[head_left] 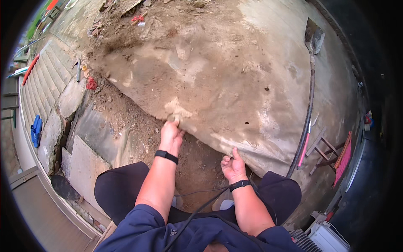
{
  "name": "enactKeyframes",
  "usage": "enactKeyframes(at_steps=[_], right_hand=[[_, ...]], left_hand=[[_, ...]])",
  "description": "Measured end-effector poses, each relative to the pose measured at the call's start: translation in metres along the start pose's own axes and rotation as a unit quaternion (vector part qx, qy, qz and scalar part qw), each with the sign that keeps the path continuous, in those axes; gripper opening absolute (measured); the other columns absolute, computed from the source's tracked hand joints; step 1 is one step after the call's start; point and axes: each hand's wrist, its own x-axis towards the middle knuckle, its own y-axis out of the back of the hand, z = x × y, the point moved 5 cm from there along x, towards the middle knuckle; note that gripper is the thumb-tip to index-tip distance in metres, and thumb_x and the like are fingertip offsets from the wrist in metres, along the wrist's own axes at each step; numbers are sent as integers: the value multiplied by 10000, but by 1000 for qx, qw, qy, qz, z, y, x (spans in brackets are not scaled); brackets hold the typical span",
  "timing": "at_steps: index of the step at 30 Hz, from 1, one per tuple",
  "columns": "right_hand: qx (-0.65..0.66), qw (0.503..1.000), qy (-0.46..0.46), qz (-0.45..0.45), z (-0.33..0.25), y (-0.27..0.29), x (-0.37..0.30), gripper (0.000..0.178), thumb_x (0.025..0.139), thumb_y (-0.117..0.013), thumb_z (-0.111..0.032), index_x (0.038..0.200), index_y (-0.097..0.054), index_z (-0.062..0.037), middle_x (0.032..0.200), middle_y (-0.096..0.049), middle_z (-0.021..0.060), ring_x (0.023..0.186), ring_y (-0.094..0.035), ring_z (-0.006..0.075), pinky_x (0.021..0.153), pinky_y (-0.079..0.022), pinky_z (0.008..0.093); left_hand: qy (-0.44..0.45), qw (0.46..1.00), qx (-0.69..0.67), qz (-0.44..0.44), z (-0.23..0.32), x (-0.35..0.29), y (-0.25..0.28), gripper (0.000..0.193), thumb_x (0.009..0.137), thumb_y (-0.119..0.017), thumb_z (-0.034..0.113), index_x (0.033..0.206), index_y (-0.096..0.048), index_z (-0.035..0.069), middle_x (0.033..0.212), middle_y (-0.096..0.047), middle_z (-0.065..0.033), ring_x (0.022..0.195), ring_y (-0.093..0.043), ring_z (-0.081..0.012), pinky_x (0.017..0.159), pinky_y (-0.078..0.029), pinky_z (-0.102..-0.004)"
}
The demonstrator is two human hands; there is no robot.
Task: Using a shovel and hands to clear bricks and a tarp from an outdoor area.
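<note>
Blue footwear point(36, 131) lies far left, its count unclear. The left hand point(171, 136) pinches the near edge of one dirt-covered sheet point(210, 94) spread ahead; the right hand point(234, 169) curls at that edge, whether gripping I cannot tell. Rightward lie one shovel point(312, 80) and one pink-handled tool point(304, 147).

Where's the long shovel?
In the head view, the shovel lies over on the right, beyond the right hand, its blade toward the top and a pink-handled tool beside its lower end.

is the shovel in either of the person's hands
No, the left hand and right hand are at the edge of the dirty sheet, while the shovel lies off to the right.
</note>
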Motion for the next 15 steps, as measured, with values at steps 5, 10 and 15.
enactKeyframes(at_steps=[5, 10, 15], right_hand=[[-27, 998, -5, 60, 14, 28, 2, 214, 897, -645, -363, 982, -567, -183, 755, -517, -3, 592, -483, 151, 489, -389, 274], [18, 1000, 10, 19, 4, 15, 6, 197, 910, -627, -362, 970, -566, -184, 708, -479, 8, 591, -486, 162, 482, -383, 281], [-114, 984, -18, 134, 25, 42, 13, 273, 898, -641, -381, 887, -527, -134, 686, -460, 9, 574, -470, 153, 507, -383, 269]], left_hand=[[-9, 999, 37, 34, -11, -18, 28, 114, 940, -556, 125, 1039, -565, 68, 993, -652, -64, 850, -620, -174, 677, -498, -338], [-58, 992, 87, -71, 25, -31, -30, 40, 925, -557, 101, 960, -569, 85, 918, -652, -56, 778, -621, -169, 625, -480, -300], [58, 990, 66, 115, -19, -27, 32, 254, 969, -433, 84, 1210, -512, 109, 1045, -629, -56, 903, -614, -220, 720, -486, -365]])
